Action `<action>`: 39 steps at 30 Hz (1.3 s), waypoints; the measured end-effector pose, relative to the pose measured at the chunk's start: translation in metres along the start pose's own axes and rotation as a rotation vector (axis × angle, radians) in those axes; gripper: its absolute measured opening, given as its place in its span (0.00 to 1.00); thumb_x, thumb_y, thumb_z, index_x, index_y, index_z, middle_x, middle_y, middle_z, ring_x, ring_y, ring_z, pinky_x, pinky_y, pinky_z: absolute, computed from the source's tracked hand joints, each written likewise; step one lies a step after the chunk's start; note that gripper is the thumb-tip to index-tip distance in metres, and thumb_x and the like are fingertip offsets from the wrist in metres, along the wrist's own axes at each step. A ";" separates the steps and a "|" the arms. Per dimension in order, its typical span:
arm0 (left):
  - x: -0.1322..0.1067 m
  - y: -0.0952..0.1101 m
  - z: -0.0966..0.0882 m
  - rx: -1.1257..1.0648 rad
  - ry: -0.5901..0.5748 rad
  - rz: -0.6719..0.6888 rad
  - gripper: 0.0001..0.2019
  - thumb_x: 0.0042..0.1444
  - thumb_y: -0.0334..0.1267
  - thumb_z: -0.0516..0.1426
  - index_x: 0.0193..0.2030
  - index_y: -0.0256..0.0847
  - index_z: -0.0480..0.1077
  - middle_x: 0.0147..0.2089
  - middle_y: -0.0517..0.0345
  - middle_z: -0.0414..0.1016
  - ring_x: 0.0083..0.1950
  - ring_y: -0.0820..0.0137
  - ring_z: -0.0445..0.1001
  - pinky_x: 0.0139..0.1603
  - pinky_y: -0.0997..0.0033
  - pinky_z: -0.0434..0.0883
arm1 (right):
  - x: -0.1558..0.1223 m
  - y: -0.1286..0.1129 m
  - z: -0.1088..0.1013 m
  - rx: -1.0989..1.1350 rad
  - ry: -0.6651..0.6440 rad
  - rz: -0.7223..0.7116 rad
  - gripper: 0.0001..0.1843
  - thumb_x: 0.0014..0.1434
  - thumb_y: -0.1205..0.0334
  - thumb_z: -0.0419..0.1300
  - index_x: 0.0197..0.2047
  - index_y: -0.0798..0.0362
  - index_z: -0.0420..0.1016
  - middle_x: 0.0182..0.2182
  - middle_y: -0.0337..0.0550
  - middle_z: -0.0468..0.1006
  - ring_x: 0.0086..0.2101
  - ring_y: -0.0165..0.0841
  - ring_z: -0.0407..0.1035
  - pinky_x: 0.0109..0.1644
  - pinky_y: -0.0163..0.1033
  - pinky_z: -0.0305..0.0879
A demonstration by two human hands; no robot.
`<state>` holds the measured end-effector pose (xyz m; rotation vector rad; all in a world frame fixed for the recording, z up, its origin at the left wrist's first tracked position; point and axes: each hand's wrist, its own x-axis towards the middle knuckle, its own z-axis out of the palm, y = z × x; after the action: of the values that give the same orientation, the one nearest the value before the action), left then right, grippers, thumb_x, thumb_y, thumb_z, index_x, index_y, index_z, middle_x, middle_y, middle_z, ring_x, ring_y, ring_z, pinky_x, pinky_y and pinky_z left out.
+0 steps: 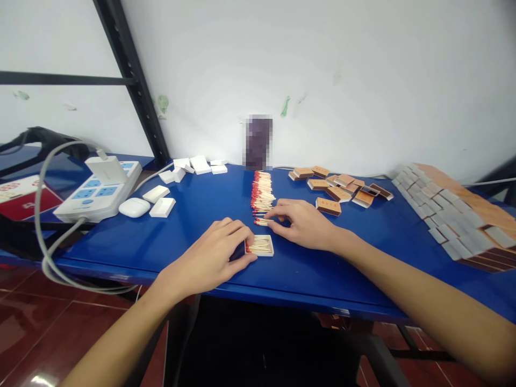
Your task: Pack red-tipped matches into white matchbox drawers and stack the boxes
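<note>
My left hand grips the left end of a small white matchbox tray between thumb and fingers. Red-tipped matches lie inside the tray, their heads toward my left hand. Just behind it, my right hand pinches a few matches at their pale ends, close to the tabletop. A long row of loose matches stretches away toward the wall, red heads on the left. The fingers of my left hand partly cover the tray's left end.
Empty white trays lie on the left beside a white earphone case and a power strip. Brown matchbox sleeves are scattered to the right. Stacked matchboxes stand farther right on the blue table. A blurred dark object leans against the wall.
</note>
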<state>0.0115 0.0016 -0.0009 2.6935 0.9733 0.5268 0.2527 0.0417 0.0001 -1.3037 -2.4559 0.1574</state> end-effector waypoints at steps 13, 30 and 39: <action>0.000 -0.001 0.001 -0.001 0.003 0.005 0.05 0.67 0.40 0.54 0.41 0.43 0.65 0.44 0.58 0.71 0.46 0.64 0.67 0.50 0.61 0.64 | 0.001 -0.004 -0.002 -0.032 -0.025 0.010 0.14 0.63 0.55 0.57 0.41 0.52 0.82 0.24 0.38 0.73 0.26 0.30 0.63 0.37 0.38 0.52; 0.001 0.003 -0.003 -0.008 0.009 0.001 0.05 0.67 0.40 0.55 0.42 0.43 0.66 0.43 0.59 0.71 0.46 0.64 0.68 0.54 0.60 0.64 | 0.000 -0.013 -0.013 0.248 -0.152 0.116 0.10 0.60 0.57 0.60 0.36 0.53 0.79 0.19 0.30 0.56 0.21 0.25 0.51 0.29 0.35 0.48; 0.000 0.002 -0.002 -0.012 0.001 -0.009 0.05 0.67 0.40 0.55 0.42 0.43 0.65 0.44 0.58 0.71 0.46 0.64 0.67 0.52 0.61 0.64 | 0.000 -0.011 -0.012 0.198 -0.209 0.113 0.08 0.61 0.59 0.58 0.33 0.53 0.73 0.20 0.31 0.61 0.22 0.25 0.53 0.29 0.34 0.49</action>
<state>0.0118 0.0006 0.0018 2.6773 0.9789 0.5308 0.2489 0.0345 0.0140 -1.3990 -2.4576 0.5781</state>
